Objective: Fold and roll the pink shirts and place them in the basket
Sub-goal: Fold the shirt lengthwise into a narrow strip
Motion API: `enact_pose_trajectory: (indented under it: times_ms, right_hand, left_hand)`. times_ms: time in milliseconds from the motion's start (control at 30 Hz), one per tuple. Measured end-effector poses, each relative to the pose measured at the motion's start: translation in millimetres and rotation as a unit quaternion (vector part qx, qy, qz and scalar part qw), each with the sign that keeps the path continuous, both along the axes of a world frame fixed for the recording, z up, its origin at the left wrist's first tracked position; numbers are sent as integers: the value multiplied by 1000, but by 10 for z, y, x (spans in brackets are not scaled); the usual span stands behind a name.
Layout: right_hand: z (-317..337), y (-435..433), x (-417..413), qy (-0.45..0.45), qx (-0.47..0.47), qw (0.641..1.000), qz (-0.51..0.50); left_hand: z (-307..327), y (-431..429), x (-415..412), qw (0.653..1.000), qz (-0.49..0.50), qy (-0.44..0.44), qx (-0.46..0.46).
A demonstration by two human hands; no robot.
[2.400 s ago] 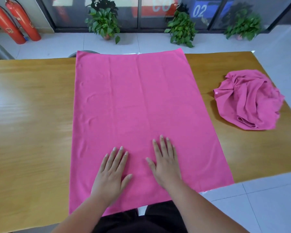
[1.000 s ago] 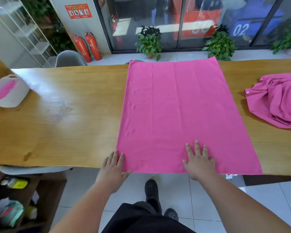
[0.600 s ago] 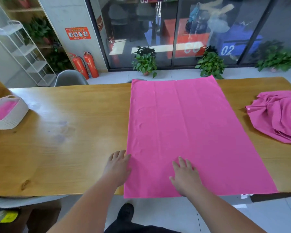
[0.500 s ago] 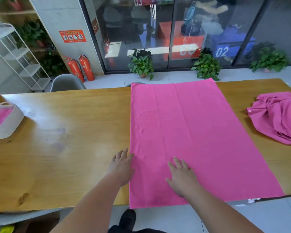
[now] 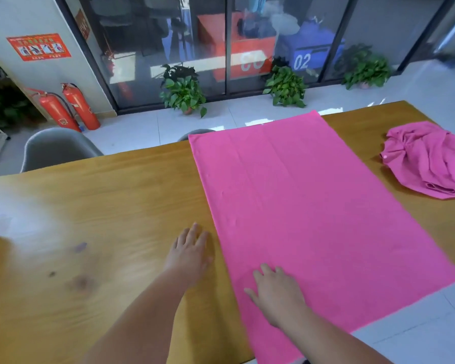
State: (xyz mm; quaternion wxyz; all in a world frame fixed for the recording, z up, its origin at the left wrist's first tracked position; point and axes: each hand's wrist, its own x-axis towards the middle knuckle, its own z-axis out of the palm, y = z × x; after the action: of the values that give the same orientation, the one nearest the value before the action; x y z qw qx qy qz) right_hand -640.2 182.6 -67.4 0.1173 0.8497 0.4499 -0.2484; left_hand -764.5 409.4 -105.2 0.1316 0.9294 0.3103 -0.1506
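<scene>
Since half a second ago my left hand [image 5: 191, 252] has slipped off the flat pink cloth [image 5: 313, 219] onto the bare table [image 5: 103, 206], fingers straight and together, just beside the cloth's left edge. My right hand [image 5: 276, 292] lies flat on the cloth's near part, fingers loosely spread. A crumpled pink shirt [image 5: 428, 158] sits well apart, far right.

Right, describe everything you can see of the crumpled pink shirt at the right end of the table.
The crumpled pink shirt is soft, matte fabric, bunched into a rounded heap with deep folds. A small pale button shows at its left edge and a flat folded band along its near edge. It lies on the wooden table near the right end, apart from the flat pink cloth. Only the table touches it; the frame cuts off its right side.
</scene>
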Motion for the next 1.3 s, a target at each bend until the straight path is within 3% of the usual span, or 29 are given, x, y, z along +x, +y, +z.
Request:
enact_pose_trajectory:
  times_ms: [100,300,867,1300]
  right_hand:
    - [-65,170,-47,-14,29,999,-12]
    - [-315,201,-319,53,38,998,-16]
    - [-494,455,-308,-8,104,992,-77]
    - [-471,335,-287,50,193,977,-77]
  left_hand:
    - [-10,216,254,999,-31,-32,7]
    - [-66,553,728,994,-99,-46,25]
    - [-491,1005,694,994,-85,-65,19]
    - [-462,909,830,968,85,-228,-64]
